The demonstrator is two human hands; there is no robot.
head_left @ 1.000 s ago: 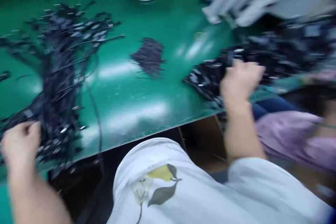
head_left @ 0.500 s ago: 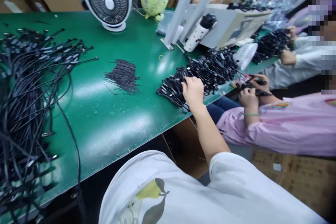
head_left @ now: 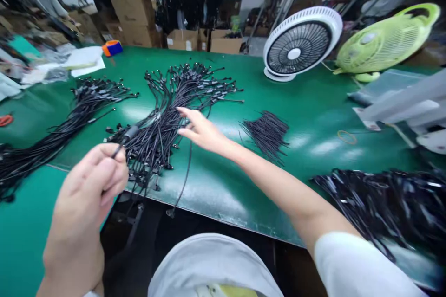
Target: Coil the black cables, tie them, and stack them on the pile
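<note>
My left hand point(head_left: 92, 183) is raised near the table's front edge, its fingers pinched on the end of a black cable point(head_left: 126, 137). My right hand point(head_left: 200, 130) reaches out over the middle of a big bundle of black cables point(head_left: 174, 102), fingers stretched and apart, touching or just above the wires. One cable point(head_left: 184, 181) hangs from the bundle over the table edge. A small pile of short black ties point(head_left: 266, 132) lies to the right of my right hand.
The green table point(head_left: 313, 116) also carries a second cable bundle point(head_left: 80, 111) at left, a blurred black heap point(head_left: 383, 204) at right, a white fan point(head_left: 299, 46), a green fan point(head_left: 383, 41) and a rubber band point(head_left: 346, 137). Cardboard boxes point(head_left: 134, 14) stand behind.
The view swung left, from the right-hand cable heap to the middle bundle. My right hand left that heap and now reaches over the bundle. My left hand came back into view pinching a cable.
</note>
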